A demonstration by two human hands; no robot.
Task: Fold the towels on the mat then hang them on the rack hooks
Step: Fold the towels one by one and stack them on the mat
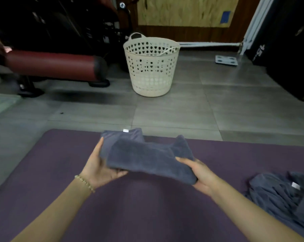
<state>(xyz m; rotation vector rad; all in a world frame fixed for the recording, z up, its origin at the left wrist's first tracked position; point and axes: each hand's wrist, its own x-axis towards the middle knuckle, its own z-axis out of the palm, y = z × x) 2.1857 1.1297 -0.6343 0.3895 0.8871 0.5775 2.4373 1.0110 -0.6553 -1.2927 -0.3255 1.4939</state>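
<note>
1. Held item. A folded dark grey-blue terry towel [147, 158] sits at the centre of the view, over the far half of the flat purple exercise mat [147, 206]. A small white tag [125, 130] shows at the towel's 11 o'clock corner. Whether the far edge touches the mat cannot be determined.

2. Left hand [98, 168]. It is at the towel's 9 o'clock end, palm turned toward the cloth. The fingers run up along the end and the thumb curls under the near edge, so the hand grips the towel. A beaded gold bracelet [84, 183] circles the wrist.

3. Right hand [198, 173]. It is at the towel's 4 o'clock end. The thumb lies on top of the cloth and the fingers are beneath it, pinching that end. The towel spans the gap between the two hands.

4. Other towel. A crumpled pile of dark grey-blue towel [284, 198] lies on the mat at 4 o'clock from the held towel, just beside the right forearm and apart from both hands.

5. Surroundings. A cream perforated plastic laundry basket [151, 67] stands upright on the grey tiled floor [182, 110] at 12 o'clock, well apart from the mat. A dark red padded bench [51, 64] is at 10 o'clock. A flat white bathroom scale [226, 60] lies at 1 o'clock.
</note>
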